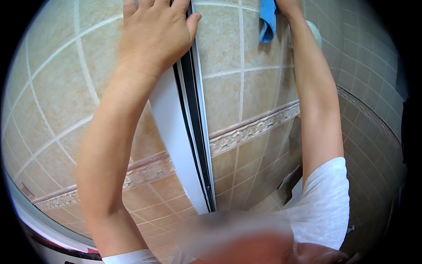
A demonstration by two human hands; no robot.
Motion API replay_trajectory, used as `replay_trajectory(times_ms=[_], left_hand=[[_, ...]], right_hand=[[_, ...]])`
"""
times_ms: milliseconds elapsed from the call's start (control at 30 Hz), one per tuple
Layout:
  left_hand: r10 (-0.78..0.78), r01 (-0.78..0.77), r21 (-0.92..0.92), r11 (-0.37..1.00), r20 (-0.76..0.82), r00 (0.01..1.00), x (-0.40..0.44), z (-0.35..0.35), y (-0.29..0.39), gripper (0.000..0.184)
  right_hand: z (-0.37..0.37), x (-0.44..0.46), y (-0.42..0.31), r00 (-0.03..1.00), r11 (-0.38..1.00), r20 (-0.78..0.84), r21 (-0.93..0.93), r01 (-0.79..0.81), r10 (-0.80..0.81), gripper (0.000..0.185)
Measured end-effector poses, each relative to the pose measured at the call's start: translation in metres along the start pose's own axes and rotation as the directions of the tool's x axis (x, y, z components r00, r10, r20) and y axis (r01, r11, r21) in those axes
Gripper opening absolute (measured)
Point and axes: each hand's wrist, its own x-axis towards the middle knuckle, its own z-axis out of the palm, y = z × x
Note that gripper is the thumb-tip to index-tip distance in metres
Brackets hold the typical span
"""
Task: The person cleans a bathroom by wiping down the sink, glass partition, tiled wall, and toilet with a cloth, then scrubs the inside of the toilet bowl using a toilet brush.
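My left hand (156, 35) lies flat with its thumb stretched out, beside and partly over a white and black upright frame (189, 92). Its fingertips run past the top edge of the view. High on the right, my right hand (289, 6) is mostly cut off by that same edge. From it hangs a blue cloth (267, 24) in front of the beige tiles. The fingers around the cloth are largely out of view.
Beige wall tiles (222, 39) with pale grout show on both sides of the frame. A raised decorative border (246, 132) crosses them. Behind my right forearm a pale rounded object (314, 34) shows in part. A blurred area covers the bottom middle.
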Motion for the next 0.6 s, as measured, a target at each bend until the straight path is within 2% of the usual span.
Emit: replay_trajectory(times_ms=[33, 100, 133, 167, 200, 233, 267, 300, 333, 400, 433, 533, 600], left_hand=[[-0.001, 0.001, -0.009, 1.000, -0.001, 1.000, 0.000, 0.000, 0.000, 0.052], [-0.005, 0.004, -0.023, 1.000, -0.054, 0.999, -0.001, 0.001, 0.002, 0.051], [-0.001, -0.001, -0.035, 0.999, -0.046, 0.999, -0.002, 0.002, 0.002, 0.051], [-0.003, 0.001, -0.033, 0.999, -0.063, 0.998, -0.002, 0.003, 0.001, 0.051], [-0.004, 0.002, -0.031, 1.000, -0.079, 0.997, -0.001, 0.003, 0.003, 0.050], [0.001, -0.004, -0.040, 0.999, -0.067, 0.998, -0.001, 0.004, 0.005, 0.050], [-0.016, 0.015, -0.015, 1.000, -0.078, 0.997, 0.000, 0.005, 0.006, 0.050], [-0.034, 0.035, 0.011, 0.999, -0.087, 0.996, -0.001, 0.004, 0.008, 0.049], [-0.050, 0.051, 0.012, 0.999, -0.071, 0.996, -0.001, 0.000, 0.010, 0.049], [-0.041, 0.042, 0.014, 0.999, -0.059, 0.997, -0.001, -0.001, 0.010, 0.049], [-0.034, 0.036, 0.023, 0.999, -0.066, 0.997, -0.001, 0.000, 0.009, 0.049], [-0.009, 0.018, 0.105, 0.994, -0.078, 0.997, 0.000, 0.009, 0.003, 0.047], [0.011, -0.001, 0.123, 0.992, -0.083, 0.996, -0.002, 0.011, 0.002, 0.045]], right_hand=[[-0.007, -0.005, -0.015, 1.000, 1.000, 0.001, -0.009, 0.000, 0.000, 0.081], [-0.018, -0.026, -0.038, 0.994, 0.991, 0.097, 0.117, -0.068, 0.057, 0.081], [-0.017, -0.044, -0.045, 0.996, 0.988, 0.053, 0.141, 0.062, -0.070, 0.081], [-0.025, -0.067, -0.047, 0.989, 0.999, 0.150, 0.042, 0.002, -0.009, 0.081], [-0.027, -0.091, -0.047, 0.980, 0.973, 0.117, 0.187, 0.138, -0.161, 0.082], [-0.036, -0.121, -0.052, 0.964, 0.951, 0.185, 0.277, 0.134, -0.190, 0.084], [-0.041, -0.153, -0.039, 0.929, 0.955, 0.245, 0.183, 0.236, -0.276, 0.079], [-0.055, -0.188, -0.056, 0.902, 0.904, 0.210, 0.293, 0.310, -0.377, 0.084], [-0.066, -0.226, -0.061, 0.885, 0.909, 0.284, 0.309, 0.278, -0.368, 0.091], [-0.088, -0.288, -0.070, 0.825, 0.874, 0.367, 0.399, 0.277, -0.429, 0.092], [-0.098, -0.301, -0.082, 0.790, 0.874, 0.413, 0.379, 0.304, -0.454, 0.092], [-0.089, -0.282, -0.093, 0.818, 0.876, 0.386, 0.403, 0.265, -0.425, 0.088], [-0.059, -0.239, -0.092, 0.841, 0.855, 0.191, 0.245, 0.458, -0.506, 0.087]])
